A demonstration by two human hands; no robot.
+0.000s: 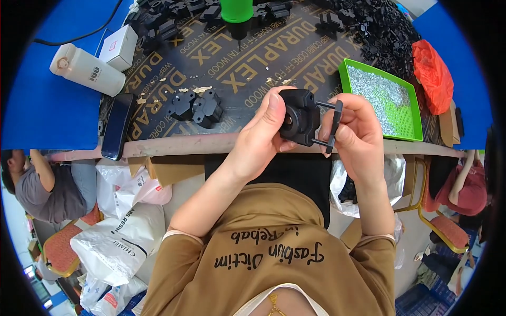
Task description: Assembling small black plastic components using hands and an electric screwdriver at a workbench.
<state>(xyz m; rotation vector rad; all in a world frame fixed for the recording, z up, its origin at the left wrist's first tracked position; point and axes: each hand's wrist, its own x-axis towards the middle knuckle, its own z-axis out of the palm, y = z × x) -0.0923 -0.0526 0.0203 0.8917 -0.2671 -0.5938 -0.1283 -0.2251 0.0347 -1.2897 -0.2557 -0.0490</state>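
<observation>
My left hand (263, 130) is closed around a black block-shaped plastic part (300, 117) with a round opening on its near side, held above the table's front edge. In my right hand (358, 124) a narrow black plastic bracket (335, 126) is pinched between thumb and fingers. Two thin prongs reach from the bracket to the block's right side; whether they enter it I cannot tell. Left of my hands, two black plastic pieces (196, 107) rest on the table. A green tool (236, 10) with a dark tip hangs over the table's far middle.
A green tray (418, 124) of small silvery screws lies at right, beside a red plastic bag (433, 76). Black parts (377, 31) heap at the back. A white bottle (89, 70), white box (119, 47) and phone (117, 126) are at left. People sit on both sides.
</observation>
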